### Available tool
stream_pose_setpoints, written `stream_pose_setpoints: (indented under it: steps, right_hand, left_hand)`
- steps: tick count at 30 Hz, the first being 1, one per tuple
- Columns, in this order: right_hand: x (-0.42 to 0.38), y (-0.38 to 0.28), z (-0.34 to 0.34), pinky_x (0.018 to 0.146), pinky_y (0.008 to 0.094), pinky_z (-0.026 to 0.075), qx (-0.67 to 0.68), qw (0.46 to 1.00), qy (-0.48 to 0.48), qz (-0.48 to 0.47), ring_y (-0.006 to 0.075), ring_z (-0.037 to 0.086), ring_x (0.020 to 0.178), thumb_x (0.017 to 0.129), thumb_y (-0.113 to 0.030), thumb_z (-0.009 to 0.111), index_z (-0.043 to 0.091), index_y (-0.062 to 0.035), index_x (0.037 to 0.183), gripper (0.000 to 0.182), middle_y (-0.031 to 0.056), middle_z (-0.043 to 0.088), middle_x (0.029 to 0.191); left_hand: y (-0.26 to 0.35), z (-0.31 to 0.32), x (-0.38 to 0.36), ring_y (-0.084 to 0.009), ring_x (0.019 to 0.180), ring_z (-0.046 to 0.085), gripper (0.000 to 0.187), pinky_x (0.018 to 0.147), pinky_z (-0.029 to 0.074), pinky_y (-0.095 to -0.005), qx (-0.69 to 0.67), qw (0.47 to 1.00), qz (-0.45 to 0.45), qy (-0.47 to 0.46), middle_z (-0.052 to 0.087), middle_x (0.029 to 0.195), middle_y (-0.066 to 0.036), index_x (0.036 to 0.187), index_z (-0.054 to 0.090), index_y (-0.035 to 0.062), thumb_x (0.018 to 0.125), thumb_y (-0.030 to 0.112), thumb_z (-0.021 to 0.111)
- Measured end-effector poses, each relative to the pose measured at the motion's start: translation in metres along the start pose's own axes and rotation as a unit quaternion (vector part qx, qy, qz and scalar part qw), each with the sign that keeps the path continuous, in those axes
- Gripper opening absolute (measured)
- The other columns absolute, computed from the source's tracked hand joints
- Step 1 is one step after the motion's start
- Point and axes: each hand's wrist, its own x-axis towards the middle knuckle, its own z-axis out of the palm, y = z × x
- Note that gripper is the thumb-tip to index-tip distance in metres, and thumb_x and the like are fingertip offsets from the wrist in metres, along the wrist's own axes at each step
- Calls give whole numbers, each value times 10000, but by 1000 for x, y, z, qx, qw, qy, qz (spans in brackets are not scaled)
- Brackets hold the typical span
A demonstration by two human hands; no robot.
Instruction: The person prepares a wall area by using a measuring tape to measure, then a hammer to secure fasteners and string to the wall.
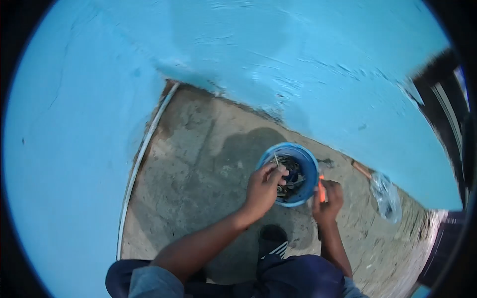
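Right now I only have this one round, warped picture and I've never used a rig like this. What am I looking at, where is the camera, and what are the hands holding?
The camera sits on a person's head and looks down through a fisheye lens, hence the round, bent edges. The two bare arms are that person's own. Below them is a rough concrete floor in a corner of bright blue walls. On the floor stands a small blue bucket holding dark, mixed items, too small to identify. The left hand reaches into the bucket and pinches a thin pale stick. The right hand, beside the bucket, grips a small orange tool. A clear plastic bag lies to the right.
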Motion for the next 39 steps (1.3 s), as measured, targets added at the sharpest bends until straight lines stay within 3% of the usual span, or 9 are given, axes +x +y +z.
stream_pose_setpoints:
  steps: [5,8,11,16,21,23,26,29,39]
  right_hand:
    - [-59,111,10,882,516,497,-99,949,-188,232,465,614,1001,898,-165,694,651,53,1099,300,235,645,1038]
    - [-78,111,21,857,530,463,-77,963,-190,173,459,583,964,902,-211,718,595,26,1021,293,219,607,932]
    - [-89,109,31,895,539,440,-65,970,-147,183,461,560,1011,900,-213,720,580,8,1036,295,219,598,925]
    - [-90,128,30,851,492,499,-13,951,-167,258,440,647,941,871,-153,715,578,15,1072,296,230,660,959]
    - [-81,126,14,810,482,519,14,934,-185,306,448,680,894,853,-106,706,567,18,1047,269,253,682,935]
    - [-75,128,1,772,479,523,-14,933,-201,298,445,687,849,834,-83,706,578,30,1035,264,259,688,892]
    - [-56,103,-45,752,468,521,-76,929,-217,289,419,687,816,815,-66,711,590,39,1007,250,247,685,857]
    - [-34,50,-101,698,447,504,-123,927,-203,289,355,659,721,801,-63,731,595,37,971,240,214,667,791]
    - [137,-192,-121,534,407,430,-206,895,-344,198,318,588,537,832,-94,765,601,20,1028,280,167,613,627]
  left_hand:
    - [30,-68,60,-150,825,669,330,760,529,-332,164,981,79,63,754,978,-102,1193,714,-12,1012,239,598]
    - [38,-122,82,-253,861,707,301,796,550,-425,397,906,112,94,761,994,-138,1167,745,37,993,219,580]
    - [45,-187,81,-362,940,717,260,873,545,-517,606,785,110,68,749,1011,-177,1090,781,86,945,200,597]
    - [100,-251,88,-359,975,714,256,813,561,-511,864,440,-137,-203,734,1078,-209,1077,758,14,932,174,618]
    - [77,-265,144,-378,944,718,241,801,574,-494,734,675,18,71,739,1059,-215,1038,766,4,895,163,656]
    - [34,-243,164,-371,913,726,192,777,582,-475,472,801,255,265,746,996,-196,964,768,42,878,187,677]
    - [0,-196,200,-283,890,709,170,741,567,-385,-66,946,89,304,719,973,-146,1002,733,45,902,180,706]
    - [-11,-170,217,-194,867,693,174,706,551,-295,-387,875,-69,281,692,949,-95,1040,697,49,926,174,735]
    - [-32,-138,220,-205,911,654,223,779,538,-350,-499,820,-82,268,678,989,-114,1082,700,7,997,207,649]
